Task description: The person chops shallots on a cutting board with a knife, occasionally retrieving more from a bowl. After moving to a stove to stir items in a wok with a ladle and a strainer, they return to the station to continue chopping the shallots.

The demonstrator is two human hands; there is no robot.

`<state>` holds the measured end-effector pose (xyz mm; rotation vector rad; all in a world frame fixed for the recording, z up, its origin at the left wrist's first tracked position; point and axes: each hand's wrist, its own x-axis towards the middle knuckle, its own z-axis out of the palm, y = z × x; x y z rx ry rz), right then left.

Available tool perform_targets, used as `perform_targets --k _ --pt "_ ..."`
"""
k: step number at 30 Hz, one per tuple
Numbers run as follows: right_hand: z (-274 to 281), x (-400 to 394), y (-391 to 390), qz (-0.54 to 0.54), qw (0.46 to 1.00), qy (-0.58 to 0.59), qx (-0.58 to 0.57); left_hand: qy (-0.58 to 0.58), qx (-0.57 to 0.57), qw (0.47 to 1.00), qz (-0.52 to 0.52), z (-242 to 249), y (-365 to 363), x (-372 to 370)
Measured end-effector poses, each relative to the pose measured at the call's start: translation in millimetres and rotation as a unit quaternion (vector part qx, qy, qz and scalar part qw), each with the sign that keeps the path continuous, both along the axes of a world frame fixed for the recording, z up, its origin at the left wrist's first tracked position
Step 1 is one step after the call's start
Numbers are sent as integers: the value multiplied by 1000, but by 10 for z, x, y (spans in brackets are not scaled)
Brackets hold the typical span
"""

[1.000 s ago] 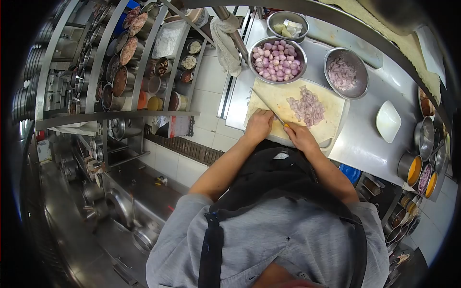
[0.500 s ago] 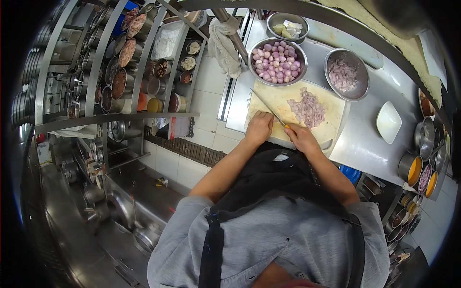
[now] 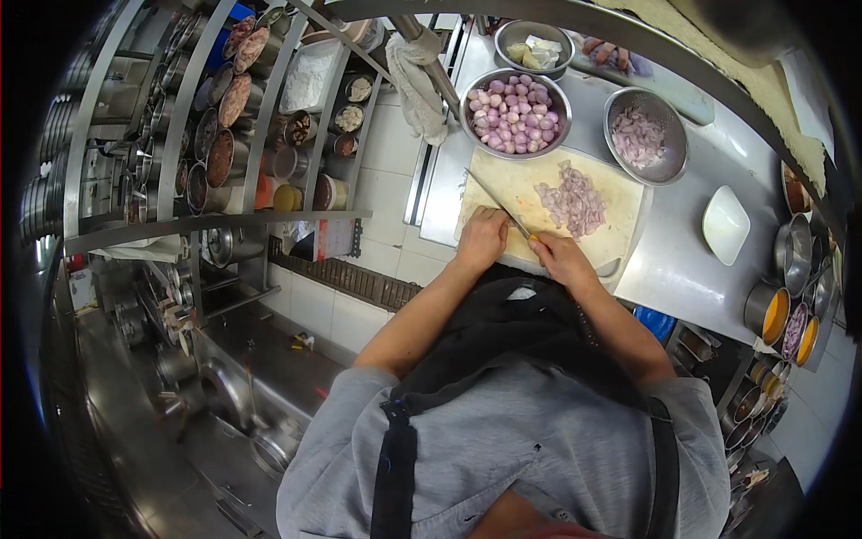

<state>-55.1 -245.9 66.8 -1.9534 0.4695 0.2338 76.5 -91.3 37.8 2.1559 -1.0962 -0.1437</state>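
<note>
Our right hand (image 3: 564,259) grips the kitchen knife (image 3: 497,202) by its yellow handle (image 3: 533,238) — stiff, probably light, best held there. Left hand (image 3: 483,239) curled alongside — we can't tell what's inside.

Knife (image 3: 494,197): blade is smooth metal | cutting board (image 3: 512,175): looks plastic; matt, stained | counter (image 3: 682,247): smooth metal; reflects light glossily | bowl of peeled bulbs (image 3: 565,115): shiny metal | peeled bulbs (image 3: 516,112): smooth, glossy | perforated bowl (image 3: 673,154): metal; satin sheen | dish (image 3: 725,226): smooth, glossy white; material unclear | towel (image 3: 418,85): rough matt cloth | apron (image 3: 503,332): black matt cloth
</note>
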Motion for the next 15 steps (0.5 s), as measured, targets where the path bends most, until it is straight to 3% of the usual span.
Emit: perform_targets --k 15 --pt "-179 49 59 -8 994 -91 -59 -11 6 1000 4 11 17 2"
